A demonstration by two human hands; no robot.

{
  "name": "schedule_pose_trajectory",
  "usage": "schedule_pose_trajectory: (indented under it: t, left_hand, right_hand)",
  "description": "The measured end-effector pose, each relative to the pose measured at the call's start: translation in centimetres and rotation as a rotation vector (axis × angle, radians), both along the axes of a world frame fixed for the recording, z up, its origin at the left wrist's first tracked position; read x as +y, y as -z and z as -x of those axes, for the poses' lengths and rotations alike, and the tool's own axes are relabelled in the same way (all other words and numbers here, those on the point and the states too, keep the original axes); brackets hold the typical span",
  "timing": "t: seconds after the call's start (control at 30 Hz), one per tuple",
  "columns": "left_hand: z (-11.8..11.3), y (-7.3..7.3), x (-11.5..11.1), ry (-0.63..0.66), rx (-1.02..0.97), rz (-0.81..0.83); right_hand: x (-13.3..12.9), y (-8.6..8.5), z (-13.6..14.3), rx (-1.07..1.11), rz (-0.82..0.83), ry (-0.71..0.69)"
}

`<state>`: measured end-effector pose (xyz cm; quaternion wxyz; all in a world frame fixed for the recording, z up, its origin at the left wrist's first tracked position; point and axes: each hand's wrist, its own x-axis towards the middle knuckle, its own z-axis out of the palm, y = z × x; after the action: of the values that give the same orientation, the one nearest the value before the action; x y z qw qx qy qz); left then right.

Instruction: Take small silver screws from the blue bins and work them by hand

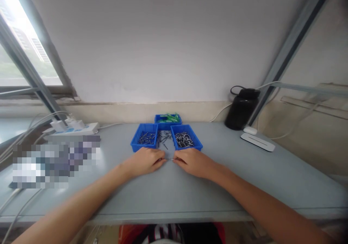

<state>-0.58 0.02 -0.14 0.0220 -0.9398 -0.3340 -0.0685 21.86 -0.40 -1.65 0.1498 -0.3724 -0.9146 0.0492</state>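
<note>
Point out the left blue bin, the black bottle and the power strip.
left blue bin (136, 143): head view, front left rim.
black bottle (240, 113): head view, middle of body.
power strip (81, 129): head view, white top face.

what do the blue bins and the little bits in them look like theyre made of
The blue bins look like moulded plastic: uniform bright blue, thin walls, slight sheen. The small parts in the right bin are grey with glints, probably metal. The green pieces in the back bin look plastic, though too small to be sure.
</note>
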Motion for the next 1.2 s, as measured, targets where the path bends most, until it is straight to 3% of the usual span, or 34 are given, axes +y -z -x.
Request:
schedule_pose_trajectory:
  t: [0.43, 0.63, 0.8, 0.97, 1.2]
  left_hand:
    - [0.2, 0.2, 0.2, -0.006, -0.012, -0.047]
    - [0.3, 0.1, 0.2, -0.059, 0.061, -0.025]
    - [0.3, -0.3, 0.2, -0.121, 0.077, -0.001]
    - [0.7, -0.7, 0.2, -0.095, 0.080, 0.009]
    - [0.6, -0.7, 0.3, -0.075, 0.062, 0.016]
  right_hand:
    - [-0.1, -0.3, 0.2, -0.101, 0.014, 0.034]
    - [-0.4, -0.4, -0.1, 0.097, 0.038, -0.023]
    - [-0.5, -0.1, -0.3, 0.062, -0.047, -0.088]
    - [-0.4, -0.3, -0.4, -0.043, -0.161, -0.037]
    - [-0.4, -0.3, -0.4, -0.034, -0.142, -0.136]
